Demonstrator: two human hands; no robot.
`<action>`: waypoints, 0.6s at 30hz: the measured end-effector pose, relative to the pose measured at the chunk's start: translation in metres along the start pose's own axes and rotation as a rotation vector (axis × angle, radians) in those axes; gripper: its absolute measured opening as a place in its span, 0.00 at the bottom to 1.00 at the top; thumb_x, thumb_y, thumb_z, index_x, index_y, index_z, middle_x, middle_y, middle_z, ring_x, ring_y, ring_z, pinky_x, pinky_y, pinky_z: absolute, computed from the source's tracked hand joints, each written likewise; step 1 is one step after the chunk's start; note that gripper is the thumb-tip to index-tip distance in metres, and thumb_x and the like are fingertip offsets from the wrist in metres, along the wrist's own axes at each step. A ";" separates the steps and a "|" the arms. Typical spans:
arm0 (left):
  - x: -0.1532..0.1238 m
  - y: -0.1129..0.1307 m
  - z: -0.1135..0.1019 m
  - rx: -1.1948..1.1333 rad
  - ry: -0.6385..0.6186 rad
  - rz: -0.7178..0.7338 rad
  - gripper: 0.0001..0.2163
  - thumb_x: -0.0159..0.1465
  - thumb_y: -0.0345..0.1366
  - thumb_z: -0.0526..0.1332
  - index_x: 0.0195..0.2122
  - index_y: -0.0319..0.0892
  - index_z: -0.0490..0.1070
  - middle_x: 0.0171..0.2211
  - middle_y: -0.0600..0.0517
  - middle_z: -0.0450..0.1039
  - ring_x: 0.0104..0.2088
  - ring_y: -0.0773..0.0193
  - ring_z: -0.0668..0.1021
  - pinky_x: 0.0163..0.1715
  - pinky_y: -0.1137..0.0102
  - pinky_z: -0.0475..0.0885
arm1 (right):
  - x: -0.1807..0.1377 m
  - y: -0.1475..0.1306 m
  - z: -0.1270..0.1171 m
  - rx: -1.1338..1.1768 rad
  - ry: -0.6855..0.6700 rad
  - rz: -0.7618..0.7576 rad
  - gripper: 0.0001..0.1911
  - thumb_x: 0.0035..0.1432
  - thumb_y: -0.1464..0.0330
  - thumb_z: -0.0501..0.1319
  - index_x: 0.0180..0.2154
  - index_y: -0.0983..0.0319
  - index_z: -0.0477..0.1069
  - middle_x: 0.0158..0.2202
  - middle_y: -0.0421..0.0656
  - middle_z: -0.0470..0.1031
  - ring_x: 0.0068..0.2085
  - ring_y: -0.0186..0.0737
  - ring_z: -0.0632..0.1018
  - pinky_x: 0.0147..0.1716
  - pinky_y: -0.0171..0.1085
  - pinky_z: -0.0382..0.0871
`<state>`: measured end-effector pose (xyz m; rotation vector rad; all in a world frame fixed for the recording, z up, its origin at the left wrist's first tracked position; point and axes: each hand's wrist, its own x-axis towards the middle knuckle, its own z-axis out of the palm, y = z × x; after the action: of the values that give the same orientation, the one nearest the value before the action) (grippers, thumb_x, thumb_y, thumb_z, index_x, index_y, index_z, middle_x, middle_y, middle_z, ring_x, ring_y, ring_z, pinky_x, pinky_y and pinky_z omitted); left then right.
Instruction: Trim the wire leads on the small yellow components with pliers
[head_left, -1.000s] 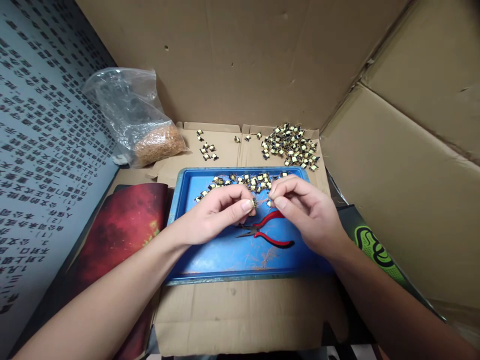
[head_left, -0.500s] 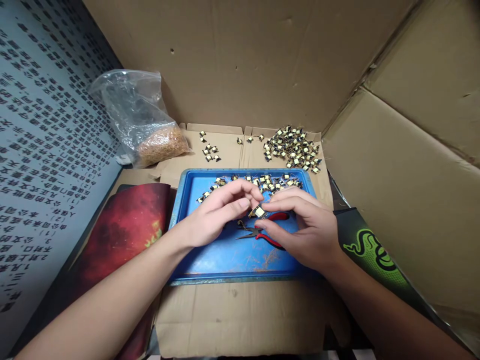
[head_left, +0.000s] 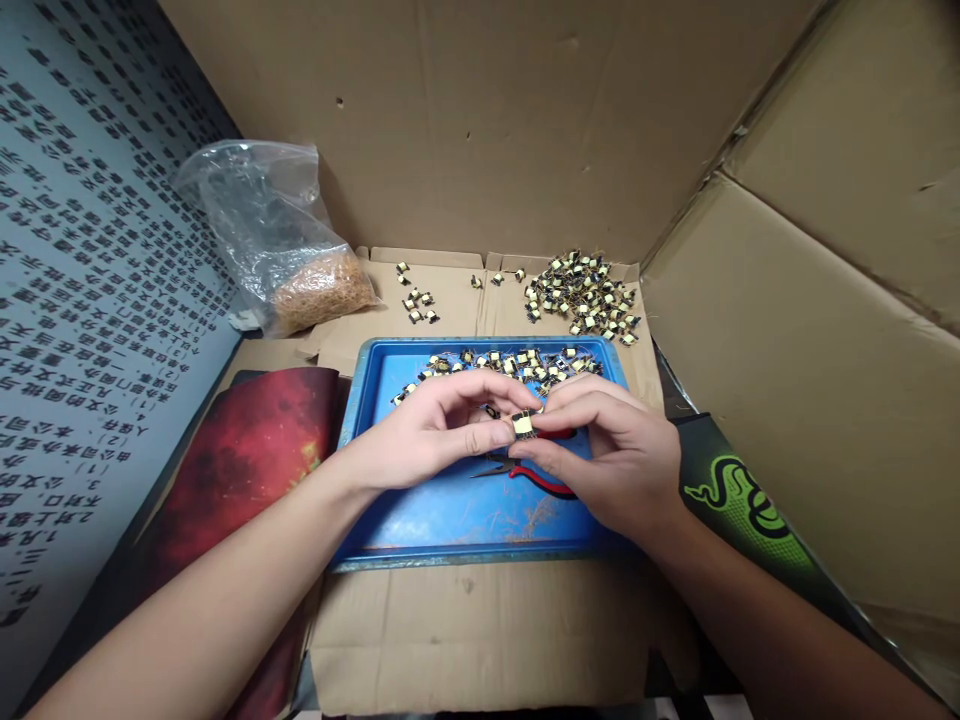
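Note:
A small transformer [head_left: 523,425], wrapped in pale yellow tape with dark ends and thin pins, is held between both hands over the tray. My left hand [head_left: 442,425] pinches its left side between thumb and fingers. On its right side, the thumb and forefinger of my right hand [head_left: 619,445] grip it too. Beneath them, red-handled pliers [head_left: 536,480] lie in the blue tray [head_left: 442,535], partly covered by my right hand, jaws pointing left. Several more transformers [head_left: 529,362] lie along the tray's far side, some hidden behind my hands.
Behind the tray, a heap of transformers [head_left: 581,290] sits at the right of the cardboard [head_left: 457,310], with a few loose ones further left. A clear plastic bag [head_left: 300,260] of copper-coloured wire bits stands at the back left. Cardboard walls [head_left: 480,120] rise behind and to the right.
My left thumb and fingers have moved right and closed on the transformer, which my right hand was holding. The transformer has turned slightly, its yellow face now more toward me.

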<state>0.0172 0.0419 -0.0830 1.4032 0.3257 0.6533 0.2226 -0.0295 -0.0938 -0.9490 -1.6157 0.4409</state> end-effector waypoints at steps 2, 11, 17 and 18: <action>0.001 0.000 0.001 0.002 0.019 -0.019 0.09 0.69 0.31 0.69 0.50 0.41 0.81 0.36 0.52 0.77 0.33 0.71 0.75 0.37 0.77 0.72 | -0.001 0.001 0.000 0.022 -0.004 0.006 0.13 0.54 0.71 0.79 0.37 0.56 0.78 0.34 0.40 0.80 0.36 0.41 0.80 0.37 0.43 0.76; -0.001 0.005 0.000 0.101 -0.028 -0.111 0.12 0.68 0.36 0.70 0.51 0.42 0.84 0.49 0.44 0.83 0.48 0.59 0.83 0.50 0.69 0.77 | -0.004 0.009 0.002 0.018 -0.021 0.099 0.25 0.48 0.70 0.81 0.41 0.55 0.69 0.39 0.39 0.69 0.39 0.42 0.72 0.38 0.43 0.70; -0.002 0.004 0.002 0.004 -0.019 -0.222 0.14 0.69 0.37 0.70 0.53 0.42 0.83 0.47 0.44 0.84 0.43 0.61 0.83 0.46 0.70 0.77 | -0.001 0.005 0.000 -0.101 -0.074 0.016 0.30 0.54 0.70 0.78 0.56 0.52 0.73 0.48 0.44 0.68 0.48 0.45 0.73 0.48 0.47 0.72; -0.002 0.004 0.002 0.010 -0.010 -0.214 0.13 0.69 0.38 0.69 0.53 0.41 0.83 0.45 0.44 0.84 0.42 0.63 0.82 0.43 0.72 0.77 | 0.000 0.004 0.000 -0.107 -0.087 0.011 0.29 0.53 0.68 0.79 0.55 0.52 0.74 0.48 0.44 0.68 0.49 0.46 0.73 0.50 0.48 0.73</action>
<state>0.0158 0.0396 -0.0787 1.3577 0.4648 0.4693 0.2242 -0.0273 -0.0963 -1.0309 -1.7272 0.4110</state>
